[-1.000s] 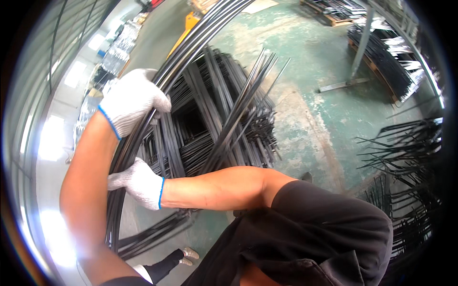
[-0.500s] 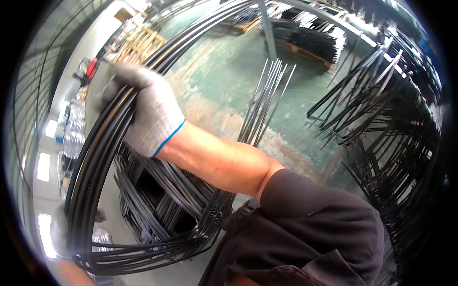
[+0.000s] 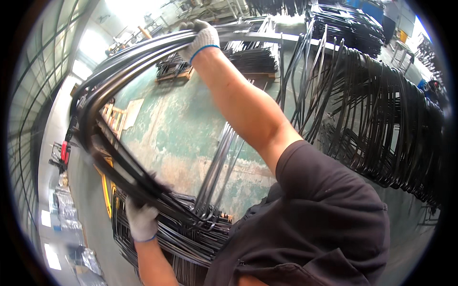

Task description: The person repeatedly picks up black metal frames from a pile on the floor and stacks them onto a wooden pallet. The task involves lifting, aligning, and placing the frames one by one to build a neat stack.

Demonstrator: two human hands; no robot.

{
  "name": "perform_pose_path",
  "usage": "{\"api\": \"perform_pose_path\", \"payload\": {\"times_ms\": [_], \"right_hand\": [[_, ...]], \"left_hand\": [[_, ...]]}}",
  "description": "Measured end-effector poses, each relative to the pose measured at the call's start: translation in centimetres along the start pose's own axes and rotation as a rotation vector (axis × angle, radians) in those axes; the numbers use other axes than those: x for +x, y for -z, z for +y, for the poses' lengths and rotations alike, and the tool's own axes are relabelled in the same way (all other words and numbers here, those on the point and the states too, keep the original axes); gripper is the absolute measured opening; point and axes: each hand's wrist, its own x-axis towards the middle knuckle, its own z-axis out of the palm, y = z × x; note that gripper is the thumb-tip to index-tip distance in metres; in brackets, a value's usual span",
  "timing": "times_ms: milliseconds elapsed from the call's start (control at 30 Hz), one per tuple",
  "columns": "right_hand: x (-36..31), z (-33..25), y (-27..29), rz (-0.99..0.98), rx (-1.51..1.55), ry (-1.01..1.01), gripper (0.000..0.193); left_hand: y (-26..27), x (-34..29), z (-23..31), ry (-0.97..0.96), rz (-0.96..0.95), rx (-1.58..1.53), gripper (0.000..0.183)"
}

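Observation:
My right hand (image 3: 204,40), in a pale knit glove with a blue cuff, reaches far ahead and is closed round one end of a bundle of bent black metal rods (image 3: 143,56). The bundle sweeps left to a rounded corner, then slants back toward me. There my gloved left hand (image 3: 141,220) supports its near stretch from below, fingers closed against the rods and partly hidden. Motion blurs this part of the bundle. Close beneath it, a stack of similar black rod frames (image 3: 186,243) stands near my body, and the lower bundle overlaps its top.
Many black rod frames (image 3: 381,109) hang along a rail (image 3: 296,39) at the right. Thin upright rods (image 3: 217,162) rise from the floor side ahead. Pallets of black rods (image 3: 253,59) stand farther off. At the left are a yellow frame (image 3: 106,193) and plastic-wrapped goods (image 3: 67,205).
Both hands have carried the bundle: my right hand moved forward and right toward the rail, my left hand came inward to the right. The view has turned, showing more of the hanging frames.

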Motion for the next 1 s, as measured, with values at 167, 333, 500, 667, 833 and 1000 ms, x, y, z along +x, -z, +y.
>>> {"api": "perform_pose_path", "payload": {"times_ms": [167,333,500,667,833,1000], "right_hand": [[9.3,-13.9,5.6,0.162,-0.19,0.088,0.02],[6.4,-26.1,9.6,0.412,-1.867,0.333,0.045],[-3.6,-30.6,9.6,0.092,-3.694,-0.48,0.043],[-19.3,-37.7,10.9,0.234,-3.433,0.796,0.046],[-31.6,-35.6,10.9,0.516,-3.26,0.888,0.061],[-29.6,-34.9,8.5,0.954,-3.097,1.156,0.101]], "left_hand": [[-10.2,13.0,-3.3,0.137,-0.348,-0.12,0.089],[-17.4,24.2,-7.9,0.13,-0.421,-0.189,0.066],[-23.8,34.8,-12.6,0.131,-0.39,-0.017,0.03],[-34.9,41.3,-13.4,0.229,-0.608,-0.047,0.019],[-45.5,42.6,-24.0,-0.019,-0.706,0.179,0.024],[-52.9,39.3,-21.9,0.398,-0.954,-0.282,0.033]]}}
